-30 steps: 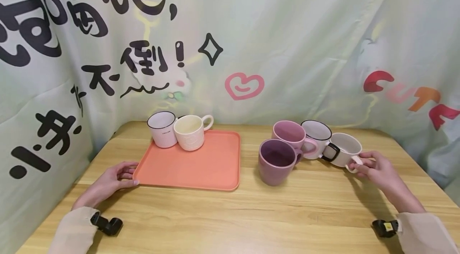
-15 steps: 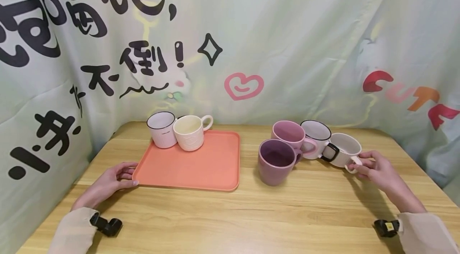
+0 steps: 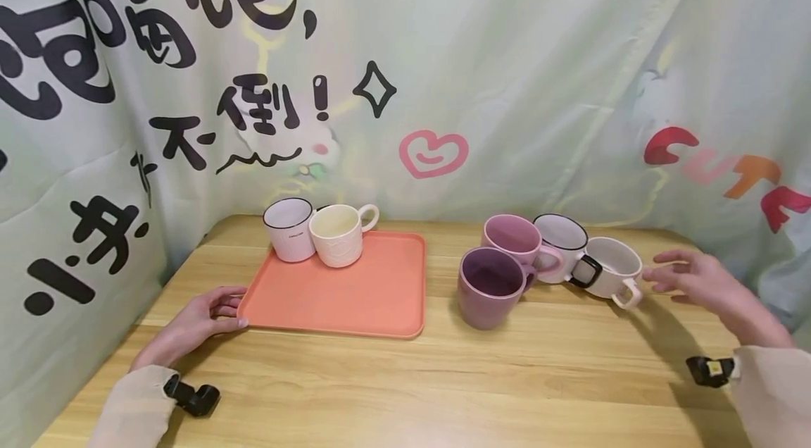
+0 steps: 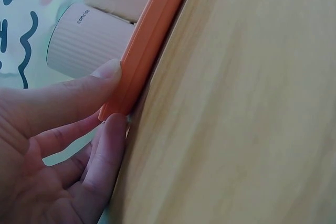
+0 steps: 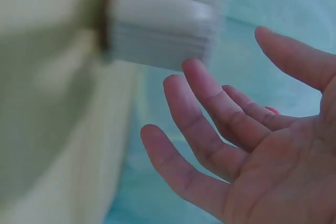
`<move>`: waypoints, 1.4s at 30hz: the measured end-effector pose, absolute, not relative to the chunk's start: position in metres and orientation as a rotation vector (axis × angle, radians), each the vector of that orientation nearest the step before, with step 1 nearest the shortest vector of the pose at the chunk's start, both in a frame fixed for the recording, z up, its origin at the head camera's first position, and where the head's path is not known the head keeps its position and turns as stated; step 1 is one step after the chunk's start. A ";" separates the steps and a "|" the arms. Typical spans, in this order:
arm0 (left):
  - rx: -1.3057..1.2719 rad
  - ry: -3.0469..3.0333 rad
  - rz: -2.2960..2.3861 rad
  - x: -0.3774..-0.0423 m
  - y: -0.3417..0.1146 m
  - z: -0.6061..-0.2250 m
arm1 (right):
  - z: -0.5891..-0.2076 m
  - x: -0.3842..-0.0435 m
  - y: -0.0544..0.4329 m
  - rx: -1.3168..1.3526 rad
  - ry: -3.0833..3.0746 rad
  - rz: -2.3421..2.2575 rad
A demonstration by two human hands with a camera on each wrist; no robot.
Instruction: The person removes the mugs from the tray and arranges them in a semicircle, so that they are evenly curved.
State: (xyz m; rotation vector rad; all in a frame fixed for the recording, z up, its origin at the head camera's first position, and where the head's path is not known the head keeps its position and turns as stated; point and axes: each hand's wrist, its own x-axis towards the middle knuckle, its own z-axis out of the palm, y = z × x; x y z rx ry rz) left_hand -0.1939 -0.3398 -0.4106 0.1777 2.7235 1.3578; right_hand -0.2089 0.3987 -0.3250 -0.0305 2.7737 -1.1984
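In front of you is a light wood-grain table. Left on it you have an orange tray; right, a dark purple mug stands nearest you, then a pink mug, a black-rimmed white mug and, rightmost, an off-white mug.

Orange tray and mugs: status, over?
Left grip pinches near left corner of orange tray. Right grip empty, beside off-white mug. Purple mug stands between that mug and tray.
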 end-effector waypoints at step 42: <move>0.142 2.720 1.377 -0.192 -0.338 -0.411 | -0.248 -0.277 0.272 -0.328 2.767 -1.395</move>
